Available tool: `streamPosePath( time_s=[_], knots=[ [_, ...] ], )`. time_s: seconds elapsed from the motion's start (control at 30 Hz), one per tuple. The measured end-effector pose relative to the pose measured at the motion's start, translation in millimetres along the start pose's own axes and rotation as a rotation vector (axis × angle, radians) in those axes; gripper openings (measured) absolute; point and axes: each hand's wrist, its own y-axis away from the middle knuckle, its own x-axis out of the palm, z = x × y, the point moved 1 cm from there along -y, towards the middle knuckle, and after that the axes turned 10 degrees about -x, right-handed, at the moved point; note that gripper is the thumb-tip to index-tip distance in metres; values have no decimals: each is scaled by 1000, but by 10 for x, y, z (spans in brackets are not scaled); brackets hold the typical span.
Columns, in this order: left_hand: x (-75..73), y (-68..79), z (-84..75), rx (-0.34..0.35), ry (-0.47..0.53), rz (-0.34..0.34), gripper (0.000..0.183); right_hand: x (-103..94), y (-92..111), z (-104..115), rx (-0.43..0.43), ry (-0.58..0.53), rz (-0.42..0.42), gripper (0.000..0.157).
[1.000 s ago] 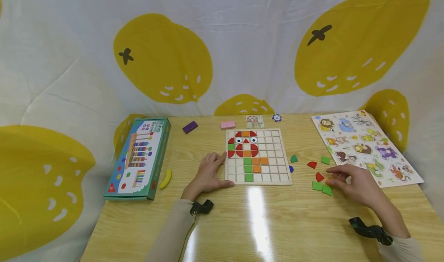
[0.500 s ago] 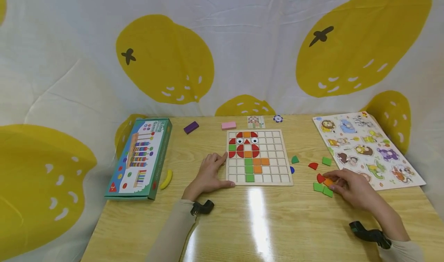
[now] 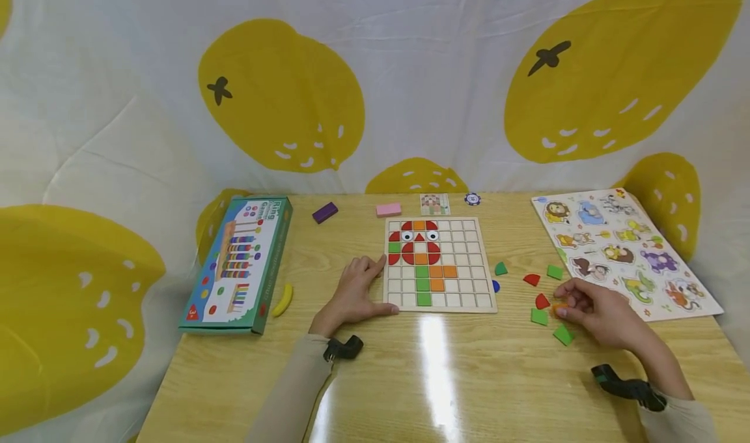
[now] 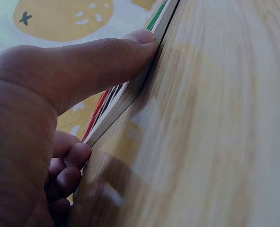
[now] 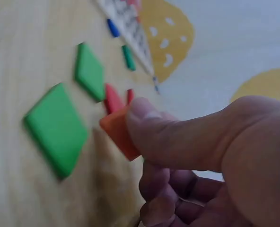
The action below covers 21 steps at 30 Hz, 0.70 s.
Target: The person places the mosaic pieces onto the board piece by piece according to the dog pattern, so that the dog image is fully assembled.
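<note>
In the head view my right hand (image 3: 603, 313) pinches an orange square tile (image 5: 118, 132) between thumb and fingers, just over the table. Green square tiles (image 3: 539, 316) and red quarter-round tiles (image 3: 541, 301) lie beside it. My left hand (image 3: 354, 293) rests at the near left corner of the wooden grid board (image 3: 469, 300), thumb and a fingertip against its edge. Red, green, orange and eye tiles form a figure on the board's left part. In the left wrist view the thumb (image 4: 107, 61) lies straight along the board's side.
A ring game box (image 3: 234, 267) and a toy banana (image 3: 283, 300) lie at left. Behind the board are purple (image 3: 325, 212) and pink blocks (image 3: 388, 210), a picture card (image 3: 434, 204) and a chip (image 3: 472, 199). An animal puzzle board (image 3: 627, 254) lies at right.
My right hand has picked up the orange tile from among the loose tiles. One green square has slid slightly nearer and right, apart from the other. The left hand stays at the board.
</note>
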Motion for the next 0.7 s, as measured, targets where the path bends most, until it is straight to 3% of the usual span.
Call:
streamPosePath(
  time_s=[0.2,0.33,0.5,0.7],
  knots=[
    [-9,-10,-11,-2,5,7,116,2,-247,181,-27,-275,-55,31],
    [-26,-8,-8,-11,9,10,116,189,-546,365,-49,-431,-64,34],
    [-23,-11,-14,-3,11,11,116,524,-838,552,-78,-387,-125,25],
    [-18,-4,-16,-2,13,9,116,833,-1015,724,-121,-249,-120,33]
  ],
)
